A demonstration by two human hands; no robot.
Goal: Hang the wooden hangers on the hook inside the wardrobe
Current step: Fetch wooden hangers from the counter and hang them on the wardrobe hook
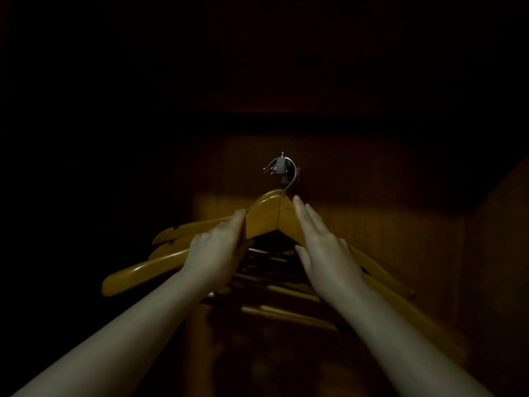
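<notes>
Bare forearms reach in from the bottom edge; the left hand (217, 250) curls its fingers round the left arm of the wooden hangers (264, 217), and the right hand (326, 247) lies straight-fingered along their right arm. They hang bunched against the wardrobe's back panel (372, 219), apex up, long axes left to right, metal necks caught on the hook (282, 167).

A metal hook (282, 167) is fixed to the wardrobe's dark wooden back panel (372, 224). Several wooden hangers (263, 219) hang from it, their wire necks looped over it together, their arms fanned out left and right below.
</notes>
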